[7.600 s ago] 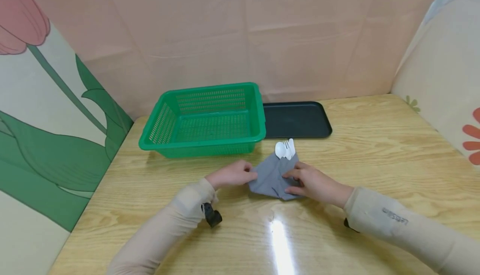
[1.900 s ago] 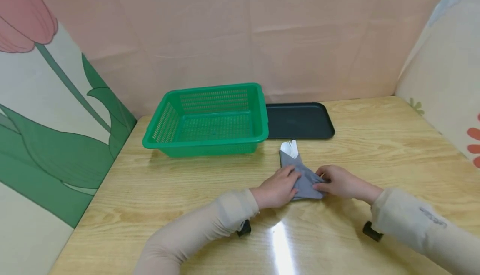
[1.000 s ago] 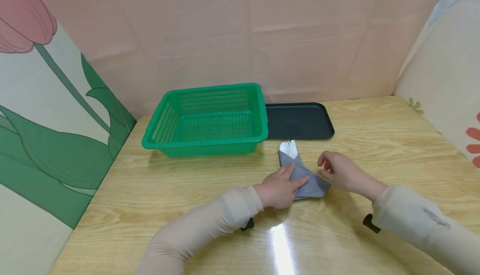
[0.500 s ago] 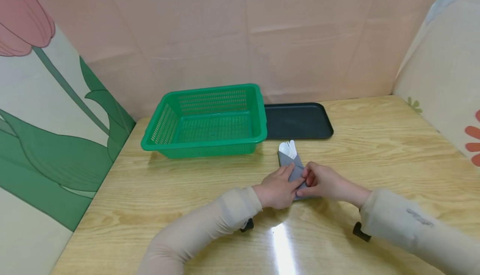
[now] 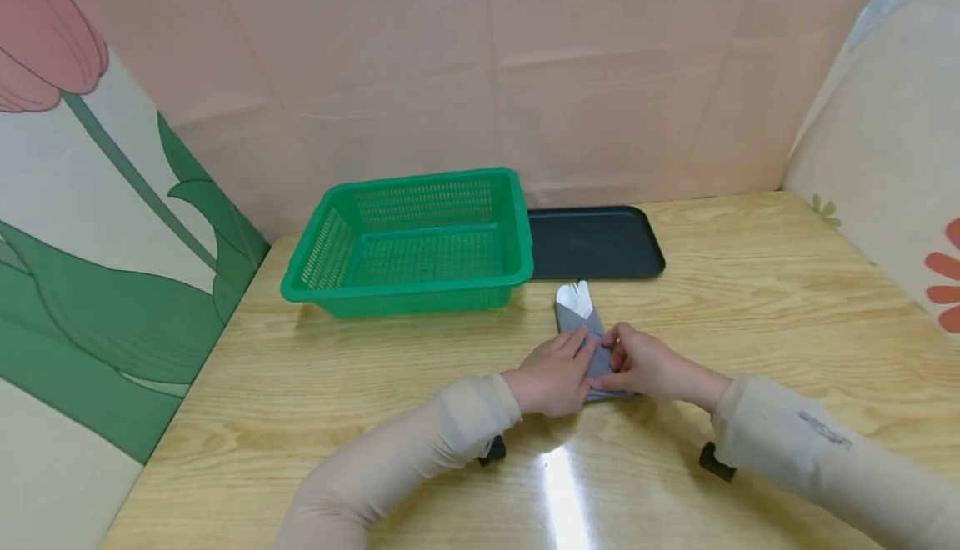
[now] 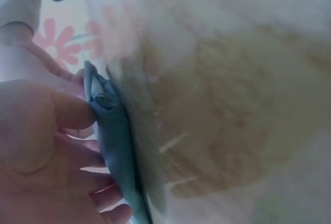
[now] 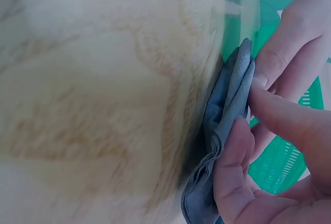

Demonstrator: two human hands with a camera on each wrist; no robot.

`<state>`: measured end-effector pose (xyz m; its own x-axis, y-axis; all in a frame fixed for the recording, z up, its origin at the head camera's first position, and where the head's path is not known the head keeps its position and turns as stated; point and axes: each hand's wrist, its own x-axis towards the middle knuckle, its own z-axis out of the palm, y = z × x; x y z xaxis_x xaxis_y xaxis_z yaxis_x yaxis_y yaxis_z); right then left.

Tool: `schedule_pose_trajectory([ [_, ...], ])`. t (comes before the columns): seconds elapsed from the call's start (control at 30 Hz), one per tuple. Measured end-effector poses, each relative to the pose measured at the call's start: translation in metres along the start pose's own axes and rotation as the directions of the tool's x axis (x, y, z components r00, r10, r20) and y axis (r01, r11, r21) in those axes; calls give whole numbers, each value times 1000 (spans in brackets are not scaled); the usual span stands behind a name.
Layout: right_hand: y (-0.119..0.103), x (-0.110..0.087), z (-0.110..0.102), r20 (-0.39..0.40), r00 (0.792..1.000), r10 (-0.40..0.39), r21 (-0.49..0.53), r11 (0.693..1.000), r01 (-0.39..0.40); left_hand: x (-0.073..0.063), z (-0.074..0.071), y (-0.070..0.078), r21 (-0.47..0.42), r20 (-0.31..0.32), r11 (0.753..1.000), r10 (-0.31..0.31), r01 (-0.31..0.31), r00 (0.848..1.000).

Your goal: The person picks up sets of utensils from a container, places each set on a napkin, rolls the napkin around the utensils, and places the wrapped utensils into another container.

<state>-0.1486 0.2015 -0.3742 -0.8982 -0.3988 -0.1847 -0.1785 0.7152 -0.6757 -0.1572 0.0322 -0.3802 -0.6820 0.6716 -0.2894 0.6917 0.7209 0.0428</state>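
Note:
A grey cloth napkin [image 5: 570, 323] lies on the table, folded into a narrow pouch. White cutlery [image 5: 574, 297] pokes out of its far end, the handles hidden in the cloth. My left hand [image 5: 553, 377] presses the pouch from the left with fingers extended across it. On the other side, my right hand [image 5: 647, 367] pinches the folded right edge, its thumb close to the left fingers. Layered folds of the napkin [image 7: 227, 105] show beside the right fingers in the right wrist view. The left wrist view has the napkin [image 6: 118, 141] edge-on under the left fingertips.
A green plastic basket [image 5: 405, 287] stands at the back left of the wooden table [image 5: 750, 283]. Beside it, partly behind its right side, lies a black tray [image 5: 596, 242]. A pink sheet [image 5: 495, 75] hangs behind the table.
The napkin, earlier a wide sheet around the cutlery, is now narrow. Its right flap has been folded leftward by my right hand, which moved in toward the left one. The left hand keeps pressing.

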Motion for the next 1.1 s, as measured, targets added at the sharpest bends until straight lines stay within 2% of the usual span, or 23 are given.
schedule_pose_trajectory([
  [0.1,1,1,1,2,1000,6,2,1000,-6,0,1,-2,-55,-39,998,4,-6,999],
  [0.2,2,2,1,15,1000,13,4,1000,-13,2,4,-7,-164,-73,986,-1,-11,997],
  [0.27,3,3,1,28,999,24,2,1000,-24,2,5,-9,-286,-101,958,-34,4,994],
  [0.3,3,3,1,34,999,28,2,1000,-28,3,5,-10,-359,-111,933,-62,18,992],
  [0.33,3,4,1,39,999,33,4,999,-33,3,5,-12,-439,-120,898,-98,36,988],
  [0.4,4,4,1,45,998,36,3,999,-36,3,4,-13,-603,-133,795,-181,66,974],
  [0.5,4,3,0,44,998,41,8,999,-42,5,5,-15,-811,-96,576,-297,98,950],
  [0.57,4,4,1,42,998,37,1,999,-37,8,8,-16,-885,-64,454,-342,105,937],
  [0.63,4,4,1,42,998,44,4,999,-44,11,12,-17,-925,-29,362,-373,117,927],
  [0.67,4,4,1,42,998,46,7,999,-46,13,13,-18,-933,-15,338,-386,126,922],
  [0.77,4,3,2,43,998,41,10,999,-41,17,15,-20,-938,2,316,-413,146,911],
  [0.8,3,3,2,42,998,42,17,999,-43,18,16,-20,-936,2,319,-416,148,909],
  [0.87,3,3,2,39,999,33,22,999,-34,19,15,-21,-930,-5,337,-413,148,911],
  [1.0,3,2,3,34,999,10,28,1000,-11,20,12,-21,-911,-37,391,-386,128,922],
  [1.1,3,3,3,36,999,11,25,1000,-12,20,11,-20,-906,-45,405,-381,123,924],
])
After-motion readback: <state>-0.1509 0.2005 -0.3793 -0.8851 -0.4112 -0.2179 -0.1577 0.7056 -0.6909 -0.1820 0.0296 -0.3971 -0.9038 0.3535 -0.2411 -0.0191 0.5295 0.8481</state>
